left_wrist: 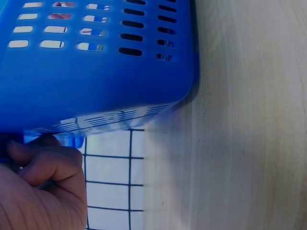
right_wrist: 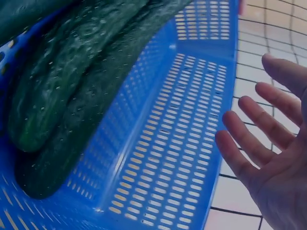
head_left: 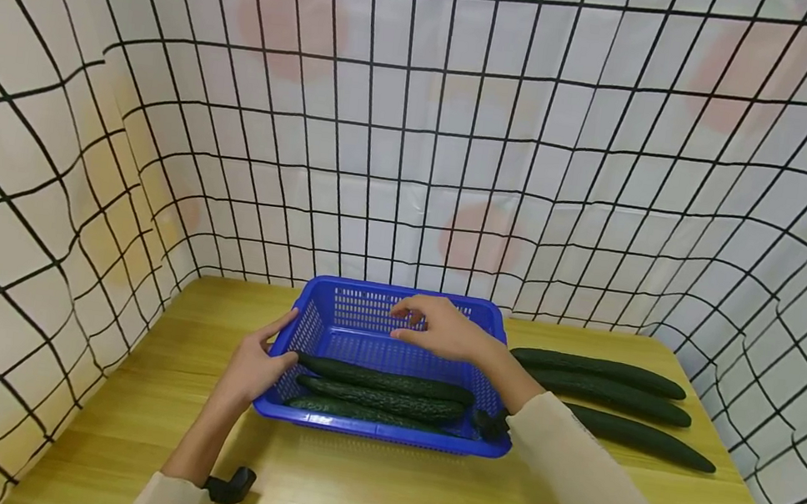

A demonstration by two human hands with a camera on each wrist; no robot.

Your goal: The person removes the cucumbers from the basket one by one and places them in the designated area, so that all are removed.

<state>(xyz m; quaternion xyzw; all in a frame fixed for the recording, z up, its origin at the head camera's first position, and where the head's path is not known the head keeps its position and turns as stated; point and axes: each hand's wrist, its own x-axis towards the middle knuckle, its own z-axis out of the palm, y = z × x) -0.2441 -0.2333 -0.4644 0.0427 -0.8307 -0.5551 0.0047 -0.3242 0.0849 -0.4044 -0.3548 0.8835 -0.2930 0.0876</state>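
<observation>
A blue plastic basket (head_left: 382,428) stands on the table with several cucumbers (head_left: 385,402) lying side by side along its near side. My left hand (head_left: 256,367) grips the basket's left rim, thumb over the edge; the left wrist view shows its curled fingers (left_wrist: 57,165) beneath the rim. Above the far part of the basket hovers my right hand (head_left: 443,330), holding nothing. In the right wrist view that hand (right_wrist: 273,139) has its fingers spread and relaxed, apart from the cucumbers (right_wrist: 72,115). Part of the basket's right side is hidden by my right forearm.
To the right of the basket, three more cucumbers (head_left: 615,400) lie on the wooden table (head_left: 343,497). A black wire grid (head_left: 413,177) over a pale sheet encloses the back and both sides. A black wrist mount (head_left: 231,486) sticks out from my left wrist.
</observation>
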